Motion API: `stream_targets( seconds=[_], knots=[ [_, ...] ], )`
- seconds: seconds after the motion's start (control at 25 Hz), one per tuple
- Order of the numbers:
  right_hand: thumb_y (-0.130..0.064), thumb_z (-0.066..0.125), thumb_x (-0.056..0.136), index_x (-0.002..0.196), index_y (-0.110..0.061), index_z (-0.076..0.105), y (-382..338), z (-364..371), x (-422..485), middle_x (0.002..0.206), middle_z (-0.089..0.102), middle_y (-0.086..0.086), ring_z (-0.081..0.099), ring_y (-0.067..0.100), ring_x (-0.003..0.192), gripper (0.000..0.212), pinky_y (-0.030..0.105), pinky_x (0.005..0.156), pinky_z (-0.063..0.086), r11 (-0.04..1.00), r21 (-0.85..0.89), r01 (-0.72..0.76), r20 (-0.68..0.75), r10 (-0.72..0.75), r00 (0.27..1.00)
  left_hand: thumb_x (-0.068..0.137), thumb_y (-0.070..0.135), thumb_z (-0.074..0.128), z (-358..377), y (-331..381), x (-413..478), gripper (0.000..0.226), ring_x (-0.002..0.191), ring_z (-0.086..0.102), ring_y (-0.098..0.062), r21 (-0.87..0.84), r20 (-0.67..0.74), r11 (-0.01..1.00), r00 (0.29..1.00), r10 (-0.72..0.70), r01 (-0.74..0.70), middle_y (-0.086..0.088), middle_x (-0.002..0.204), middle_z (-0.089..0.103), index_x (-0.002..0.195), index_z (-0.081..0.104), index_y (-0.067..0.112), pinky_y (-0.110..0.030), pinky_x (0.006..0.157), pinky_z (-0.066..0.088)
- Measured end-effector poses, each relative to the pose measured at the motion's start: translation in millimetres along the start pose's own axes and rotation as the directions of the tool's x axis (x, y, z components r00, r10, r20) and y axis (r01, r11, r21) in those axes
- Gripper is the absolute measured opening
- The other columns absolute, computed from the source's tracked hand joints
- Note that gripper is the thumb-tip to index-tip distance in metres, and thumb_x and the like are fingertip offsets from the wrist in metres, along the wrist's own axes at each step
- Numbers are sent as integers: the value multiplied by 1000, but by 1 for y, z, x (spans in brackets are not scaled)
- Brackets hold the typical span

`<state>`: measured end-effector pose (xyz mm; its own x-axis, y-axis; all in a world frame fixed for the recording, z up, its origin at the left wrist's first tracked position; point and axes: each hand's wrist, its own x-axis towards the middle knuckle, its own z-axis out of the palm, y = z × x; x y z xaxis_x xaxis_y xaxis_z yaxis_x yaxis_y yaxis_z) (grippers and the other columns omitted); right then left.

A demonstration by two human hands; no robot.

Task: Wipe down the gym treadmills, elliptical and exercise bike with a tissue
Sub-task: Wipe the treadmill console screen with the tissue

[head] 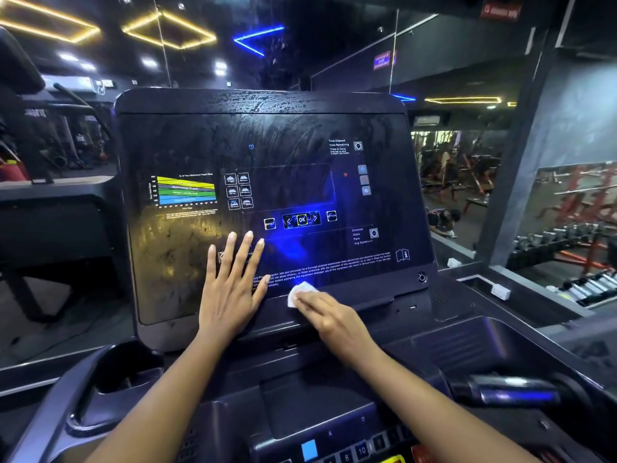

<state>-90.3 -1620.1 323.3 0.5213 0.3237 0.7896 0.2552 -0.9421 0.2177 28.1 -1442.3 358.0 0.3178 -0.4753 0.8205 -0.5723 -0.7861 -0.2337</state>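
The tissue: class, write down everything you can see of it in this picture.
The tissue is small, white and crumpled into a wad, apparently soft paper. It lies against the lower edge of the treadmill's dark console. The right hand presses on it with its fingers, covering its lower right part.

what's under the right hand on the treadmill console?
A white tissue, pressed against the lower edge of the console. Its upper-left part sticks out past the fingers; the rest, and the panel beneath it, is covered by the right hand.
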Motion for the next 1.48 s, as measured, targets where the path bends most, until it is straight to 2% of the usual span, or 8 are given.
stream_targets(
  seconds=[0.32, 0.44, 0.52, 0.72, 0.84, 0.96, 1.16, 1.48],
  knots=[
    [19, 73, 53, 108, -7, 70, 70, -29, -43, 107, 67, 6, 63, 20, 94, 60, 25, 64, 56, 932, -91, -350, 8, 352, 936, 93, 43, 31, 0, 0, 0, 63, 143, 20, -31, -8, -10, 1000, 1000, 1, -1, -10, 154, 28, 148, 29, 13, -52, 115, 11],
    [17, 65, 65, 107, -9, 69, 67, -31, -34, 107, 68, 6, 65, 23, 91, 50, 31, 74, 55, 889, -5, -459, -82, 457, 886, 93, 43, 31, 0, 0, 0, 62, 143, 21, -32, -17, -11, 1000, 1000, 2, -2, -11, 154, 29, 147, 29, 12, -52, 115, 10],
    [4, 52, 78, 108, -12, 69, 42, -21, -24, 108, 67, 4, 62, 19, 96, 38, 25, 84, 50, 940, 60, -337, -61, 340, 938, 93, 43, 31, -1, 1, 1, 62, 143, 21, -31, -29, -9, 1000, 1000, -2, 1, -11, 154, 29, 147, 30, 12, -51, 115, 9],
    [7, 61, 66, 111, -10, 68, 47, -14, -40, 111, 66, 5, 64, 19, 97, 48, 28, 69, 56, 995, 54, -86, 83, 82, 993, 96, 44, 28, -5, 4, 0, 59, 142, 22, -30, -96, 2, 994, 999, -55, 55, -10, 152, 33, 145, 35, 13, -49, 115, 9],
    [13, 67, 61, 110, -9, 69, 84, -30, -60, 112, 66, 6, 65, 19, 98, 54, 28, 73, 56, 992, 1, -130, 87, 129, 988, 100, 47, 17, -6, 21, 5, 59, 142, 23, -30, -123, 3, 991, 999, -43, 43, -9, 152, 33, 145, 34, 14, -49, 115, 10],
    [17, 77, 55, 108, -10, 70, 111, -44, -71, 108, 68, 6, 66, 20, 93, 60, 27, 72, 55, 973, -8, -230, 64, 230, 971, 97, 45, 28, -4, 37, 26, 57, 141, 23, -29, -117, -22, 993, 999, -25, 23, -8, 151, 34, 145, 34, 13, -47, 115, 8],
    [7, 54, 76, 107, -7, 70, 139, -65, -12, 107, 68, 7, 62, 19, 95, 37, 25, 86, 46, 971, 97, -218, -132, 230, 964, 94, 42, 34, 3, 68, 73, 60, 142, 22, -28, -105, -17, 990, 995, -99, 97, -10, 152, 34, 145, 38, 11, -48, 115, 11],
    [8, 48, 73, 110, -5, 68, 209, -78, 136, 111, 67, 12, 65, 28, 97, 44, 25, 89, 40, 976, 160, -146, -299, 188, 936, 97, 46, 27, 10, 67, 148, 61, 142, 21, -26, -8, -12, 970, 970, -242, 242, -9, 153, 32, 146, 36, 12, -45, 115, 8]
  ],
)
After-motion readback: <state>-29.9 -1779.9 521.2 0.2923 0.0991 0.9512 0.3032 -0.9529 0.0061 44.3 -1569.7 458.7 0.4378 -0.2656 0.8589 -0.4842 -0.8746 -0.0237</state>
